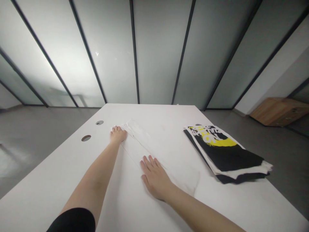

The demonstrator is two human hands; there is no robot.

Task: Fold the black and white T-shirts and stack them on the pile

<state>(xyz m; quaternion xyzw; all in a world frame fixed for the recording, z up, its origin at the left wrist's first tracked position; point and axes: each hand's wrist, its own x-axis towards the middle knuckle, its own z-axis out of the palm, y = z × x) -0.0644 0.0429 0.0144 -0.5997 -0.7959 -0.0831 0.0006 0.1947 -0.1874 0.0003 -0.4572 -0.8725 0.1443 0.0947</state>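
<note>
A thin, see-through plastic bag (147,141) lies flat on the white table, its edges hard to make out against the white top. My left hand (118,134) reaches out and rests palm down on the bag's far left corner, fingers laid out on it. Nearer to me, my right hand (155,177) presses flat on the bag with its fingers spread. Neither hand grips anything that I can see.
On the right of the white table (154,111) sits a stack of folded black and white cloth (227,154), the top piece printed in yellow and white. Two round holes (86,138) pierce the tabletop at left. Frosted glass panels stand behind; a wooden cabinet (277,111) is far right.
</note>
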